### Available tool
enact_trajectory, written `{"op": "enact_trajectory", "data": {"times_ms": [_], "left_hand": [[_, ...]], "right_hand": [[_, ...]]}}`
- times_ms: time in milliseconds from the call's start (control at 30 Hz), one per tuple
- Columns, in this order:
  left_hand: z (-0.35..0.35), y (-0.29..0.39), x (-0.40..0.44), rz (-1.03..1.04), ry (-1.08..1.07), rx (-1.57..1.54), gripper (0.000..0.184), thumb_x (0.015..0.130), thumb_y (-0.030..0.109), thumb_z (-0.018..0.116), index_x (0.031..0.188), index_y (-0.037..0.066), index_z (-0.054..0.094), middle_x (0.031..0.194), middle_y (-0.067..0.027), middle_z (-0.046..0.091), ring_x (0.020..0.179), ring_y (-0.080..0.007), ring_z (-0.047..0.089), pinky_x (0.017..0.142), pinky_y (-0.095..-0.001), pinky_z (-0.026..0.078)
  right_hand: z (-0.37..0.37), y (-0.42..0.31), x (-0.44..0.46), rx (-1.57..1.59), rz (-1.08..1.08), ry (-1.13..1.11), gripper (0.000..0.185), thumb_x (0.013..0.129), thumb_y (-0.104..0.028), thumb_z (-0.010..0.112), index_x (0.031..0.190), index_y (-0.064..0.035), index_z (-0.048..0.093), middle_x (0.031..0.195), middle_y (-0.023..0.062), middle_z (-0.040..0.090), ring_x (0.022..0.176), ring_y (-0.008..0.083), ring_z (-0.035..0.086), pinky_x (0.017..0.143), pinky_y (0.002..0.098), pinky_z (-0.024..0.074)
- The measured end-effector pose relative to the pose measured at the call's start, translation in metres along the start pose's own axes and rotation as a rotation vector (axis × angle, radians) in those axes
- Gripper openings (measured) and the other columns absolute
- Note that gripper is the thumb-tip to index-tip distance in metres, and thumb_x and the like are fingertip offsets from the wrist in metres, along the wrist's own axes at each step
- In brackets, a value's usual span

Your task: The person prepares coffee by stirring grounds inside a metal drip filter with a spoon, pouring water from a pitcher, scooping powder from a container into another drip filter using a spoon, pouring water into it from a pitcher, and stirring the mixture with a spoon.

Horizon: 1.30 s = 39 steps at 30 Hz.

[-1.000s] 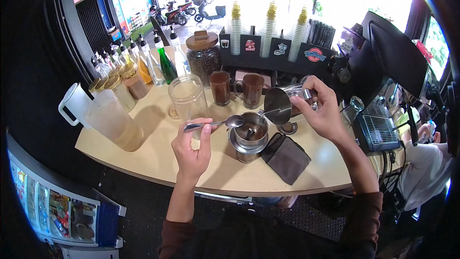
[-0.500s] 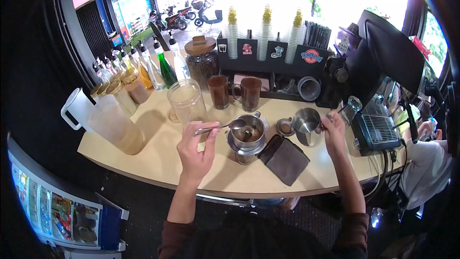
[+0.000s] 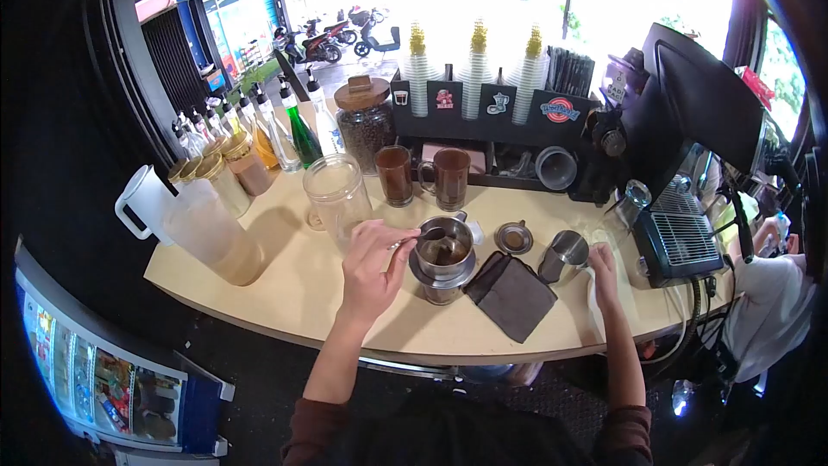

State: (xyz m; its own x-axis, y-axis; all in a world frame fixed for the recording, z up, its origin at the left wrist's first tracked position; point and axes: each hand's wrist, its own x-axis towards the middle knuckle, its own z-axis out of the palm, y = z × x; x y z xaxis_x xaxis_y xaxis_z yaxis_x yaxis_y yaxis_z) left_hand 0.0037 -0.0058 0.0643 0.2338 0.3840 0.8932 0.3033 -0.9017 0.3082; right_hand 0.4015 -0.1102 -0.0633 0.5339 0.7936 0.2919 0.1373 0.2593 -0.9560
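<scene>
My left hand (image 3: pixel 373 269) pinches the handle of a spoon (image 3: pixel 404 243), whose bowl end dips into a metal drip coffee filter (image 3: pixel 445 269). Dark, wet-looking coffee grounds show inside. Beneath the filter is a glass (image 3: pixel 442 296), mostly covered by the filter's flange. To the right, my right hand (image 3: pixel 605 269) is closed at the handle side of a steel jug (image 3: pixel 565 257), low at the counter; the handle itself is hidden. A dark folded cloth (image 3: pixel 515 300) lies between the filter and the jug, and a small round metal piece (image 3: pixel 514 237) sits behind it.
Two mugs of brown drink (image 3: pixel 451 179) and a clear empty-looking jar (image 3: pixel 336 194) stand behind the filter. At left are a plastic pitcher (image 3: pixel 211 237) and syrup bottles (image 3: pixel 302 134). A black cup rack (image 3: pixel 483 142) lines the back; a drip-tray machine (image 3: pixel 681 237) stands right.
My left hand has moved right and lowered the spoon from above the rim into the filter. My right hand has brought the steel jug down and nearer to me, beside the cloth.
</scene>
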Motion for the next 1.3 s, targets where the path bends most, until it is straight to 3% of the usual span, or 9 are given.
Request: {"op": "enact_trajectory", "data": {"times_ms": [67, 133, 200, 333, 533, 600, 633, 733, 1300], "left_hand": [[0.003, 0.001, 0.002, 0.007, -0.007, -0.003, 0.013, 0.078, 0.001, 0.068, 0.09, 0.006, 0.067, 0.083, -0.0044, 0.066, 0.076, -0.0226, 0.061, 0.082, -0.0385, 0.045], [0.006, 0.003, 0.005, 0.034, -0.08, 0.005, 0.017, 0.076, 0.0, 0.069, 0.091, 0.006, 0.066, 0.082, -0.0038, 0.065, 0.077, -0.0218, 0.059, 0.083, -0.0381, 0.044], [0.014, 0.007, 0.006, 0.075, -0.107, -0.003, 0.018, 0.075, 0.001, 0.07, 0.091, 0.006, 0.066, 0.082, -0.0034, 0.063, 0.077, -0.0212, 0.059, 0.083, -0.0381, 0.044], [0.036, 0.018, -0.001, 0.187, -0.205, -0.075, 0.02, 0.072, 0.003, 0.072, 0.091, 0.007, 0.066, 0.082, -0.0031, 0.061, 0.08, -0.0204, 0.059, 0.084, -0.0386, 0.044], [0.034, 0.015, -0.02, -0.044, -0.109, -0.009, 0.044, 0.065, 0.02, 0.082, 0.101, 0.006, 0.062, 0.095, -0.0047, 0.06, 0.095, -0.0225, 0.057, 0.094, -0.0421, 0.039], [0.036, 0.01, -0.022, -0.41, 0.072, -0.234, 0.064, 0.059, 0.027, 0.086, 0.111, 0.004, 0.056, 0.096, -0.0085, 0.06, 0.101, -0.0262, 0.056, 0.097, -0.0418, 0.038], [0.037, -0.002, -0.028, -0.433, -0.034, -0.226, 0.078, 0.055, 0.029, 0.089, 0.117, 0.001, 0.052, 0.101, -0.0118, 0.062, 0.104, -0.0263, 0.058, 0.097, -0.0399, 0.041], [0.037, -0.002, -0.027, -0.497, -0.205, -0.35, 0.078, 0.055, 0.025, 0.089, 0.118, -0.001, 0.052, 0.106, -0.0132, 0.063, 0.102, -0.0249, 0.061, 0.092, -0.0371, 0.046], [0.04, 0.0, -0.028, -0.479, -0.177, -0.39, 0.073, 0.058, 0.02, 0.086, 0.119, -0.001, 0.052, 0.107, -0.0136, 0.063, 0.099, -0.0234, 0.063, 0.089, -0.0348, 0.048]], "right_hand": [[0.008, -0.024, -0.002, -0.307, -0.035, 0.106, 0.011, 0.088, -0.012, 0.059, 0.097, -0.0051, 0.056, 0.089, 0.0024, 0.054, 0.083, 0.0099, 0.049, 0.074, 0.0247, 0.04], [0.038, -0.067, -0.006, -0.661, -0.486, 0.121, 0.021, 0.084, -0.009, 0.063, 0.103, -0.0031, 0.057, 0.087, 0.0052, 0.055, 0.082, 0.0138, 0.05, 0.074, 0.0274, 0.0411], [0.073, -0.094, -0.014, -0.453, -0.385, -0.2, 0.034, 0.08, -0.005, 0.067, 0.112, -0.003, 0.058, 0.089, 0.008, 0.056, 0.079, 0.016, 0.053, 0.07, 0.0278, 0.0432], [0.146, -0.162, -0.036, -0.392, -0.552, -0.69, 0.042, 0.078, 0.0, 0.066, 0.119, -0.0038, 0.058, 0.083, 0.0105, 0.057, 0.071, 0.0227, 0.055, 0.066, 0.0322, 0.046], [0.174, -0.153, -0.019, -0.443, -0.956, -0.606, 0.031, 0.074, 0.004, 0.063, 0.104, -0.0023, 0.059, 0.077, 0.0124, 0.054, 0.074, 0.0304, 0.056, 0.064, 0.0385, 0.0452], [0.182, -0.152, -0.019, -0.415, -0.896, -0.604, 0.027, 0.074, 0.004, 0.063, 0.101, -0.0018, 0.059, 0.077, 0.0126, 0.054, 0.073, 0.0304, 0.056, 0.064, 0.0386, 0.0453], [0.184, -0.152, -0.019, -0.393, -0.833, -0.596, 0.024, 0.074, 0.004, 0.063, 0.097, -0.0014, 0.058, 0.077, 0.0128, 0.055, 0.073, 0.0305, 0.056, 0.065, 0.0386, 0.0453], [0.181, -0.155, -0.016, -0.429, -0.873, -0.624, 0.021, 0.076, 0.004, 0.062, 0.097, -0.0011, 0.058, 0.077, 0.0132, 0.055, 0.072, 0.0314, 0.056, 0.065, 0.0398, 0.0451], [0.176, -0.165, -0.011, -0.48, -0.803, -0.562, 0.008, 0.084, -0.005, 0.06, 0.09, -0.0049, 0.065, 0.073, 0.0066, 0.06, 0.068, 0.0252, 0.054, 0.072, 0.0349, 0.0418]]}}
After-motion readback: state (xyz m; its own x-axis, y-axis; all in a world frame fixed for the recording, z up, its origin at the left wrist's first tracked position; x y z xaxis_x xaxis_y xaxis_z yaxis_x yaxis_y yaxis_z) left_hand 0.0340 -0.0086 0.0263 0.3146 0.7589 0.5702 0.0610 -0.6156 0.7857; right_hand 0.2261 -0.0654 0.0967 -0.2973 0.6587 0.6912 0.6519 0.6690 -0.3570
